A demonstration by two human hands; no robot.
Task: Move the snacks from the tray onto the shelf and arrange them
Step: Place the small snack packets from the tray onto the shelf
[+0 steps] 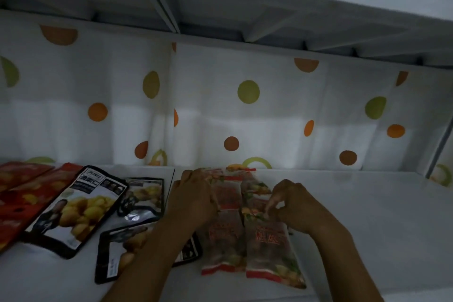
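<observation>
from the head view, in dim light, both forearms reach onto the white shelf (367, 216), whose back is hung with a polka-dot cloth (245, 110) under the ribbed underside of the upper shelf (245, 7). the task's snacks are already on this shelf; the tray is not in view. between the hands lies a block of clear red-printed packets (245, 235), set flat in two columns with edges touching, apparently so they sit as one tidy group. the right hand (291, 201) has its fingertips curled together and pinches the right edge of a packet in the middle of the right column, probably to nudge it square with its neighbours. the left hand (193, 198) lies along the left edge of the block, likely steadying it, though i cannot tell whether it grips a packet or only presses on it. to the left, three black-bordered chestnut packets (73, 211) lie flat and loosely fanned, one partly under the left forearm, and red packets (22, 198) lie at the far left. the arranging step looks well along; the chestnut packets look less squared up.
</observation>
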